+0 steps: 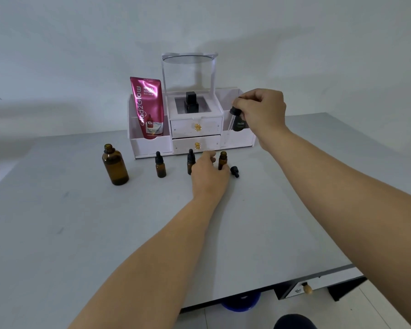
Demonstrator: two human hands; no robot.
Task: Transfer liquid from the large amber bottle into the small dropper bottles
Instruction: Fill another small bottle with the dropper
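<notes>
Big amber bottle is standing uncapped at the left of the grey table, well apart from both hands, its lowest part looking darker (liquid level, probably, hard to be sure). Three small amber bottles are lining up to its right in front of the organizer: the left small bottle is wearing its black dropper cap, the middle small bottle is also capped and half hiding behind the left hand, and the open small bottle is standing with a bare neck. A loose cap is lying on its side just right of that open one. Left hand is resting low on the table with curled fingers, gripping the open small bottle at its base with the thumb side. Right hand is hovering raised above and behind the open small bottle, fingertips pinching the black bulb of a dropper, its clear glass tube pointing down and left. Behind, the white organizer is holding a pink tube in its left bin, a black bottle on top of the drawers and a dark jar in the right bin, partly blocked by the dropper. A blue tub is showing under the table edge.
</notes>
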